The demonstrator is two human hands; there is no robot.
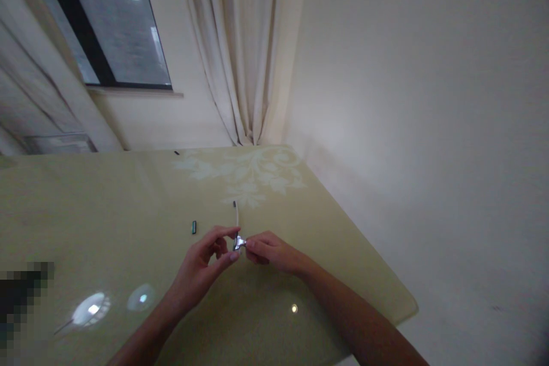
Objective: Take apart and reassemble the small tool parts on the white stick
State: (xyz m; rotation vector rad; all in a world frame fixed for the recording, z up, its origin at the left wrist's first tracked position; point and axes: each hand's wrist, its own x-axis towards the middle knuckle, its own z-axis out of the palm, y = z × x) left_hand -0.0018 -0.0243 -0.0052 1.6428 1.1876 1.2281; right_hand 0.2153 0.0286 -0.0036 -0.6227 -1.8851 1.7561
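Over the table, my left hand [203, 263] pinches the wide end of a small shiny silver T-shaped piece [239, 242] between forefinger and thumb. It resembles a razor head, but I cannot tell for sure. From the right side, my right hand [274, 253] grips the narrow end of the same piece, its fingers closed and hiding the rest. Just beyond my left fingertips a thin whitish stick or cord [237, 216] with a dark tip lies on the table. Left of it rests a small dark rectangular piece [194, 227] with a greenish face.
The glossy yellowish table [128, 211] has a pale floral pattern and reflects lights. Its right edge runs along a plain wall [407, 97]. A tiny dark object [176, 152] lies at the far edge. Curtains [240, 40] and a window [115, 17] stand behind. A pixelated dark patch covers the lower left.
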